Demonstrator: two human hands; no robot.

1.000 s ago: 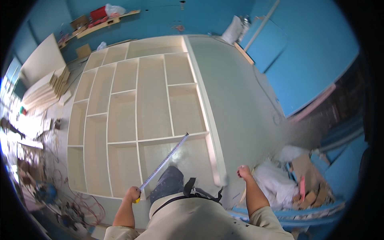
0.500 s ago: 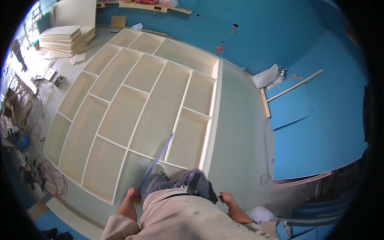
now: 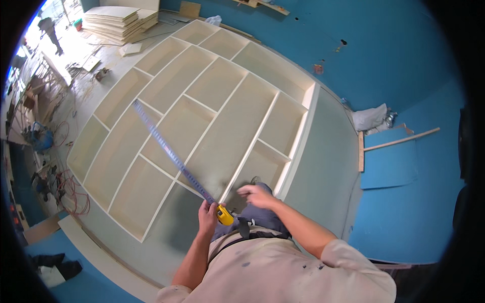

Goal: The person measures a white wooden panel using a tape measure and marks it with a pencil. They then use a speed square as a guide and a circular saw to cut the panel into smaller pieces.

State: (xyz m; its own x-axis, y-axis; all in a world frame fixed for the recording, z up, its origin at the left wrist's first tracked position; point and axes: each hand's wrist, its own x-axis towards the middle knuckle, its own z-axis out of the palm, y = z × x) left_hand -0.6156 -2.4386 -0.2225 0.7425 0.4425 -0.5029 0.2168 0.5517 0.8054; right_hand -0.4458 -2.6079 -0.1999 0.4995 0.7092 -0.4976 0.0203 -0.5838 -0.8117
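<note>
My left hand (image 3: 206, 218) is closed around a yellow tape measure (image 3: 224, 215) in front of my waist. Its long blade (image 3: 169, 151) is drawn out and slants up and left, over the pale shelving frame (image 3: 176, 179) on the floor. The blade's far end hangs above the left-hand compartments; I cannot tell if it touches the frame. To the right of the tape case, my right hand (image 3: 256, 196) reaches leftward above my thigh. Its fingers look loosely stretched, slightly blurred, with nothing visible in them.
Blue boards (image 3: 404, 212) lie at the right, a wooden strip (image 3: 404, 139) across them. A white bag (image 3: 369, 118) rests against the blue wall. Stacked pale panels (image 3: 113, 25) stand at the far left. Red cables (image 3: 70, 194) and clutter line the left side, where another person (image 3: 49, 33) stands.
My left hand has risen and moved right with the tape measure; the blade has swung from pointing up-right to up-left. My right hand has come inward beside it. The view has shifted.
</note>
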